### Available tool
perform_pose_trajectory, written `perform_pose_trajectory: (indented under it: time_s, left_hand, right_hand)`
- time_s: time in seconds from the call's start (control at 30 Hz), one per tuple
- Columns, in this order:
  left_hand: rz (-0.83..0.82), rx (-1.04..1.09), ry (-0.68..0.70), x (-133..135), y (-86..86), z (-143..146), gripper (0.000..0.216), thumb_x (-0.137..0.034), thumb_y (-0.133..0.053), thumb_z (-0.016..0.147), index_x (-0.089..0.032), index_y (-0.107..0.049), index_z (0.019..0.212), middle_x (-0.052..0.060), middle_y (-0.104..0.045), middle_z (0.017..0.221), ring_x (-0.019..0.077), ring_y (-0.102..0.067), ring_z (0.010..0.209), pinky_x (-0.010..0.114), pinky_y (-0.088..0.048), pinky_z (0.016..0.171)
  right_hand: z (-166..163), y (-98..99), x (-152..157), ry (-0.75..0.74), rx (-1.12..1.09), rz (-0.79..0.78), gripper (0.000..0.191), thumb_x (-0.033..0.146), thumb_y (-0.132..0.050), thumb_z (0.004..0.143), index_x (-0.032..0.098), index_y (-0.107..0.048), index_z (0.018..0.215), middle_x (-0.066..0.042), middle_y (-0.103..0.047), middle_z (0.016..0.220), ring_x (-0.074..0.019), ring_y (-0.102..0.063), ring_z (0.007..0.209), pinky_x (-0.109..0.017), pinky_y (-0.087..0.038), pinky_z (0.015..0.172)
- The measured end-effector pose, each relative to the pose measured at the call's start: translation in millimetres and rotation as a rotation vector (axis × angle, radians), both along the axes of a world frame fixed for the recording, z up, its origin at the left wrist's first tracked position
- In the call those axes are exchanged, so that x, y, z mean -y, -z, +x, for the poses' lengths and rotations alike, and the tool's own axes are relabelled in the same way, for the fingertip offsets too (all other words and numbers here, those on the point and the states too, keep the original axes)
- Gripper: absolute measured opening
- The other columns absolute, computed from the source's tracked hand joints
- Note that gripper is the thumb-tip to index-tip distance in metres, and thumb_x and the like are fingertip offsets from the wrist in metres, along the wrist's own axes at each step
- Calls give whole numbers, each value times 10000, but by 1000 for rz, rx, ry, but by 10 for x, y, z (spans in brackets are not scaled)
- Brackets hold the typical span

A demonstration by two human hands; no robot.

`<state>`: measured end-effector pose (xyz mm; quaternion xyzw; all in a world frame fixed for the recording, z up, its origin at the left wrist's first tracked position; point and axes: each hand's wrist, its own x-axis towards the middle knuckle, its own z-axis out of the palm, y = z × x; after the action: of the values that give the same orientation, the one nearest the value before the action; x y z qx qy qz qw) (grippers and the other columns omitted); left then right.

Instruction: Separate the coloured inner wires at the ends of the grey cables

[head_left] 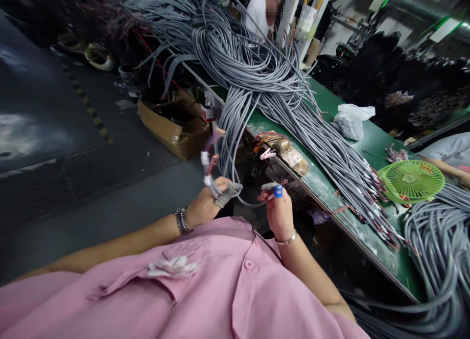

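My left hand [210,200] is closed around grey cables whose stripped ends [210,165] stick up, with coloured wires and white bands on them. Finger covers show on its thumb and a fingertip. My right hand [279,212], with a blue cover on one finger, pinches the end of a grey cable [251,204]; thin red and dark wires [284,182] poke out above the fingers. That cable sags between both hands. In front of me, a bunch of grey cables [235,114] hangs over the table edge from a large looped pile [242,55].
On the green table [316,177] lie a long cable bundle [323,143], a green fan [411,181], a plastic bag [350,121] and a pink clip [268,154]. A cardboard box [172,126] sits on the floor. One person [259,16] is behind the pile; another person's arm [446,169] is at right.
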<state>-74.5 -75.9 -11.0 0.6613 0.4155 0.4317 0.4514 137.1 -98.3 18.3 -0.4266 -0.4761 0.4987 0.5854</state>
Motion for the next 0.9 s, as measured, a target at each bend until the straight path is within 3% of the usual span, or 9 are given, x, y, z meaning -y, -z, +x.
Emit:
perform_pose_trajectory:
  time_s: [0.07, 0.17, 0.3, 0.37, 0.47, 0.6, 0.73, 0.83, 0.9]
  left_hand:
    - [97, -126, 26, -50, -103, 84, 311, -418, -534, 885, -207, -722, 1015, 82, -671, 1002, 225, -606, 953, 320, -447, 879]
    - [109, -153, 127, -103, -208, 218, 303, -408, -514, 898, -220, -701, 1044, 60, -686, 996, 224, -618, 958, 324, -449, 883]
    - [-2, 29, 458, -106, -174, 424, 323, -460, -558, 860, -171, -696, 903, 74, -684, 884, 216, -622, 833, 328, -491, 768]
    - [-146, 104, 623, -94, -113, 499, 372, -493, -541, 859, -155, -685, 801, 81, -672, 782, 202, -615, 718, 314, -503, 657]
    - [-258, 129, 692, -97, -66, 523, 394, -515, -561, 835, -165, -667, 688, 64, -622, 624, 170, -554, 547, 282, -459, 510]
    - [-200, 102, 674, -140, -118, 454, 397, -572, -594, 788, -191, -697, 742, 63, -643, 654, 188, -566, 606, 285, -478, 559]
    - [-148, 86, 605, -166, -145, 393, 419, -602, -591, 775, -200, -708, 760, 56, -645, 644, 191, -580, 636, 280, -485, 601]
    - [-191, 87, 641, -173, -108, 324, 467, -611, -507, 829, -190, -705, 788, 44, -610, 593, 165, -547, 575, 277, -474, 606]
    - [-247, 113, 659, -178, -76, 247, 527, -625, -453, 850, -167, -705, 909, 0, -522, 490, 124, -444, 453, 256, -430, 527]
  right_hand:
    - [-17, -67, 89, -40, 207, 130, 383, 506, -462, 917, 204, -667, 802, -70, -575, 889, -179, -545, 795, -340, -467, 739]
    - [-32, -177, 212, -76, 426, 302, 385, 484, -477, 910, 210, -707, 767, -99, -554, 1050, -225, -541, 949, -388, -468, 838]
    - [-24, -312, 275, -27, 504, 363, 359, 515, -492, 893, 259, -741, 935, -65, -395, 1410, -316, -400, 1263, -504, -347, 1052]
    - [-10, -361, 261, -66, 458, 328, 393, 541, -473, 895, 261, -746, 923, -47, -379, 1450, -330, -381, 1297, -523, -328, 1072]
    - [-4, -397, 203, -221, 337, 291, 432, 553, -458, 901, 244, -744, 809, -62, -482, 1383, -306, -481, 1219, -496, -410, 1016]
    - [-34, -380, 91, -300, 271, 220, 454, 603, -503, 858, 221, -730, 765, -75, -499, 1354, -299, -497, 1194, -475, -473, 952]
    - [-82, -283, -1, -386, 186, 42, 483, 633, -504, 838, 208, -720, 764, -101, -517, 1266, -279, -563, 1037, -386, -563, 649]
    - [-95, -194, -36, -312, 153, 45, 436, 603, -540, 834, 204, -711, 791, -104, -549, 1131, -228, -581, 888, -307, -514, 546]
    - [-70, -150, -46, -212, 165, 82, 418, 577, -530, 855, 201, -702, 792, -95, -553, 1034, -186, -562, 775, -291, -478, 539]
